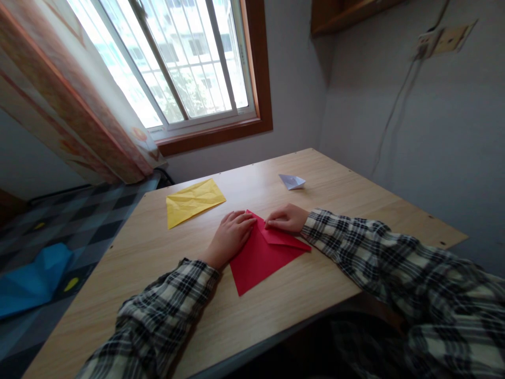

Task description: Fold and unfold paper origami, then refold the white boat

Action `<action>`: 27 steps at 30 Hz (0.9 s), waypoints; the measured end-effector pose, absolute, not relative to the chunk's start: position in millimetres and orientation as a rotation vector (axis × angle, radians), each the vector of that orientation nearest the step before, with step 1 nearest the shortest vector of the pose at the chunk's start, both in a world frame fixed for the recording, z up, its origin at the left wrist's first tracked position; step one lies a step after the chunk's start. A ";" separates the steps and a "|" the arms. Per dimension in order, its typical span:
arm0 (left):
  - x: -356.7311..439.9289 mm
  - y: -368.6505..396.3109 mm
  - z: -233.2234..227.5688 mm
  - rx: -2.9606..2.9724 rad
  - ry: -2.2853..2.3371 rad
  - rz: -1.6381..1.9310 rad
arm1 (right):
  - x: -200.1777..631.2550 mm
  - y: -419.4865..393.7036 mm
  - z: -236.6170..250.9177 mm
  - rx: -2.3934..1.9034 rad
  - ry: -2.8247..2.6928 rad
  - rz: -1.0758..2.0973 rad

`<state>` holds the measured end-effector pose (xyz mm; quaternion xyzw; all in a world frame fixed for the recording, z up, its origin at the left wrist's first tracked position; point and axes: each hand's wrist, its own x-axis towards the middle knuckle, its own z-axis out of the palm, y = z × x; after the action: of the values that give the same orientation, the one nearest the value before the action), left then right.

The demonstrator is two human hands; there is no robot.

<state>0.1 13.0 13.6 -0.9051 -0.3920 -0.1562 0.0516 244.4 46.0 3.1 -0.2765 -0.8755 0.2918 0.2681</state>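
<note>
A red sheet of paper (263, 255) lies on the wooden table (315, 295), partly folded, with a flap turned over along its right side. My left hand (230, 237) rests flat on the sheet's left upper edge, fingers together. My right hand (286, 219) presses its fingertips on the folded flap near the top corner. Both arms wear plaid sleeves.
A creased yellow sheet (193, 201) lies to the left, farther back. A small folded white paper (292, 181) sits at the back of the table. A blue paper shape (33, 281) lies on the checkered floor at left. A window and curtain stand behind; a wall is at right.
</note>
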 end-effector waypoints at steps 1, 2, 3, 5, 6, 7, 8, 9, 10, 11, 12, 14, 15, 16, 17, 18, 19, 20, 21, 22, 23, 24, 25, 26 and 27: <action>0.5 12.9 13.9 -2.764 -1.170 -0.489 | 244.3 46.4 2.6 -0.748 -2.360 0.786; 0.9 12.8 14.1 -2.771 -1.158 -0.495 | 244.1 46.7 2.0 -0.746 -2.358 0.784; 1.2 12.5 14.2 -2.773 -1.160 -0.495 | 244.1 46.9 1.5 -0.741 -2.359 0.783; 1.9 11.5 14.6 -2.762 -1.197 -0.486 | 244.1 47.2 0.8 -0.717 -2.368 0.788; 2.2 10.8 15.2 -2.753 -1.224 -0.484 | 244.1 47.2 0.7 -0.707 -2.370 0.793; 2.5 9.9 16.0 -2.748 -1.249 -0.483 | 244.2 47.0 0.7 -0.700 -2.371 0.798; 2.8 9.0 17.2 -2.752 -1.266 -0.475 | 244.3 46.9 0.7 -0.699 -2.371 0.801; 3.2 8.0 18.7 -2.766 -1.270 -0.458 | 244.4 46.7 0.8 -0.702 -2.372 0.800; 3.6 7.0 20.4 -2.788 -1.263 -0.435 | 244.4 46.6 0.9 -0.707 -2.373 0.798; 4.0 6.1 22.1 -2.808 -1.250 -0.410 | 244.5 46.5 0.9 -0.710 -2.377 0.795; 4.5 5.2 23.7 -2.821 -1.241 -0.395 | 244.5 46.6 0.8 -0.709 -2.384 0.794; 5.5 3.7 26.2 -2.826 -1.243 -0.404 | 244.5 47.0 0.5 -0.705 -2.396 0.796; 6.1 3.1 26.9 -2.825 -1.254 -0.422 | 244.5 47.3 0.4 -0.704 -2.400 0.798; 6.6 2.7 27.3 -2.825 -1.267 -0.441 | 244.5 47.6 0.2 -0.703 -2.404 0.799; 7.1 2.4 27.3 -2.827 -1.281 -0.461 | 244.6 47.9 0.1 -0.702 -2.407 0.798; 7.6 2.2 27.0 -2.827 -1.294 -0.480 | 244.7 48.1 0.1 -0.697 -2.409 0.794; 7.8 2.1 26.5 -2.826 -1.303 -0.497 | 244.8 48.4 0.0 -0.688 -2.413 0.790; 8.0 2.2 25.9 -2.825 -1.307 -0.511 | 244.9 48.6 -0.2 -0.676 -2.416 0.788; 7.9 2.4 25.2 -2.826 -1.306 -0.515 | 244.9 49.0 -0.6 -0.665 -2.418 0.787; 7.7 2.6 24.6 -2.829 -1.301 -0.509 | 245.0 49.4 -1.2 -0.654 -2.418 0.789; 7.4 2.8 24.1 -2.834 -1.295 -0.494 | 245.0 50.1 -2.2 -0.640 -2.418 0.793; 7.1 3.0 23.7 -2.836 -1.295 -0.473 | 244.8 51.0 -3.5 -0.624 -2.420 0.797; 6.7 3.1 23.6 -2.834 -1.302 -0.451 | 244.6 52.0 -5.3 -0.603 -2.424 0.800; 6.5 3.0 23.6 -2.826 -1.317 -0.436 | 244.4 53.3 -7.3 -0.577 -2.430 0.798; 6.4 2.9 23.8 -2.813 -1.336 -0.426 | 244.0 54.7 -9.4 -0.549 -2.438 0.791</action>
<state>6.4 2.9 23.8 -0.8950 -0.4250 -0.1356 -0.0010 244.0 54.7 -9.4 -0.2024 -0.8988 0.2915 0.2573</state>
